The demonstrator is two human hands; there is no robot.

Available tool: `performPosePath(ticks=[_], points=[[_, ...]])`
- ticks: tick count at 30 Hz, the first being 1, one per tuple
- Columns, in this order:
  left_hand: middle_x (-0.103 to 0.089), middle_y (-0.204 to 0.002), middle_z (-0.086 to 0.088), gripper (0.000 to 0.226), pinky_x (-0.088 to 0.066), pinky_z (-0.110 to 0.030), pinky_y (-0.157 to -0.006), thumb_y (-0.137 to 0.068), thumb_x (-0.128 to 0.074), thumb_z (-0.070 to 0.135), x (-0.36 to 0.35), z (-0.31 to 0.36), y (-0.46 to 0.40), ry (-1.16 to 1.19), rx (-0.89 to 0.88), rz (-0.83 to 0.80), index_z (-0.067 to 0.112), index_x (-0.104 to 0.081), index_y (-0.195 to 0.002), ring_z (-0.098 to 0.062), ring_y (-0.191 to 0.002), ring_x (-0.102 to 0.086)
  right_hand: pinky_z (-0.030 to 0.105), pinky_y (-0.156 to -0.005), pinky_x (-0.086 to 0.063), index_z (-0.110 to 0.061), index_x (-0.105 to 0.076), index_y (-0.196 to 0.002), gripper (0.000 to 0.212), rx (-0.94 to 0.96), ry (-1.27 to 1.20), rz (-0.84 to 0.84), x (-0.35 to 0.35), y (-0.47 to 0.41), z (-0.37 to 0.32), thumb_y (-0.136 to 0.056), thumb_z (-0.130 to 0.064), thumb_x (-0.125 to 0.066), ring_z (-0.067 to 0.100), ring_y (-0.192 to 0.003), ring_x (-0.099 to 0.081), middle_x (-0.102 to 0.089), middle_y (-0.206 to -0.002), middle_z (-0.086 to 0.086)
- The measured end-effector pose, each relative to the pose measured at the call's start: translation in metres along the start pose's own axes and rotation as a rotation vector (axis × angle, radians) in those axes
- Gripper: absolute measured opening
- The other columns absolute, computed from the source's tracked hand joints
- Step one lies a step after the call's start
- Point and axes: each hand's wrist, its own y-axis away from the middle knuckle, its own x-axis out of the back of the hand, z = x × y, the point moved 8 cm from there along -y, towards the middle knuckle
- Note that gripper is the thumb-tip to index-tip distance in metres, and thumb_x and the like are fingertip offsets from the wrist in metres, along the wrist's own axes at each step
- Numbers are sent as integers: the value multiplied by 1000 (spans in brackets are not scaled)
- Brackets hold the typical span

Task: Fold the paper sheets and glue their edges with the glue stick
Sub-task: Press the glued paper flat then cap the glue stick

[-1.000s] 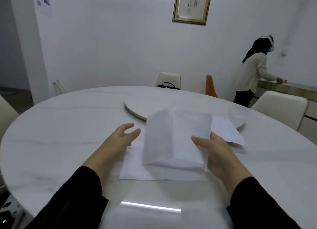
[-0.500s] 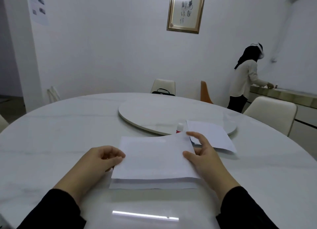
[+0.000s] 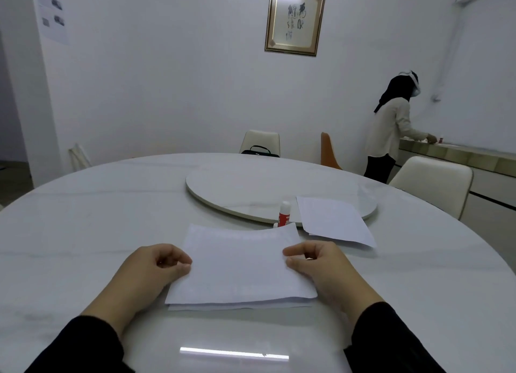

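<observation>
Folded sheet [image 3: 240, 269] is lying flat near the desk's [image 3: 83, 219] near edge, fold toward the viewer; a lower layer is showing as a thin strip under the near edge. How many layers it has cannot be told.

Left hand [image 3: 150, 272] is resting at the sheet's left edge, fingers curled in loosely, thumb tip touching the paper. Whether it is pinching the edge or only pressing on it cannot be told; the fingertips are tucked out of sight.

Right hand [image 3: 321, 266] is sitting at the sheet's right edge, fingers curled, thumb and forefinger close together at the paper's edge. Grip is likewise unclear.

Both sleeves are being cut off by the bottom of the frame.

Glue stick [image 3: 284, 214] is standing upright just beyond the sheet's far edge, against the turntable's [image 3: 237, 185] rim. Its base is being hidden by the sheet; the label is too small to read.

Second sheet [image 3: 333, 221] is lying to the right, partly on the turntable, partly on the desk, its near corner overhanging.

Another person [image 3: 391, 129] is standing at a counter at far right, back turned.
</observation>
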Motion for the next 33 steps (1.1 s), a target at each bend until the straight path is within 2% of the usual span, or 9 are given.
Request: performPosePath(ticks=[5, 7, 10, 17, 22, 27, 33], points=[[-73, -75, -10, 10, -43, -21, -61, -73, -77, 12, -4, 0, 1, -58, -20, -28, 20, -73, -67, -20, -70, -63, 8, -50, -36, -23, -77, -83, 10, 38, 125, 11, 6, 1, -4, -80, -15, -74, -2, -46, -48, -50, -62, -10], [-72, -76, -12, 10, -42, -20, -60, -72, -78, 12, -5, 0, 0, -83, -27, -37, 20, -73, -67, -18, -66, -60, 8, -51, -36, -24, -77, -81, 11, 42, 168, 5, 6, 1, -4, -79, -14, -74, -2, -50, -49, -51, -63, -12], [-70, -73, -10, 12, -41, -18, -60, -73, -77, 14, -6, 0, -1, -139, -54, -38, 23, -72, -68, -16, -64, -59, 15, -60, -40, -30, -75, -75, 15, 48, 240, -15, 2, 0, -5, -79, -16, -74, 7, -64, -52, -59, -75, -4], [-66, -72, -3, 14, -39, -12, -58, -77, -73, 12, -10, 0, -3, -219, -105, -43, 24, -69, -70, -13, -66, -57, 10, -57, -34, -31, -74, -79, 13, 60, 326, -42, -1, 0, -3, -82, -18, -71, 0, -59, -47, -52, -66, -17], [-62, -70, 0, 15, -40, -4, -59, -78, -72, 11, -12, 0, -4, -246, -119, -47, 24, -68, -70, -11, -64, -55, 8, -51, -31, -25, -76, -87, 11, 73, 367, -39, -1, 0, -4, -83, -17, -70, 0, -57, -45, -48, -64, -17], [-57, -63, 2, 15, -39, -8, -53, -77, -73, 12, -13, 1, -3, -262, -128, -55, 24, -68, -69, -11, -59, -51, 8, -52, -31, -26, -75, -86, 12, 68, 383, -41, -2, 0, -4, -84, -17, -69, 0, -58, -44, -47, -65, -17], [-53, -59, 4, 16, -37, -5, -54, -76, -73, 11, -14, 4, -2, -279, -149, -69, 24, -67, -69, -12, -56, -49, 9, -50, -31, -28, -75, -85, 13, 71, 411, -41, -3, -1, -3, -85, -17, -68, 0, -57, -43, -46, -63, -15]])
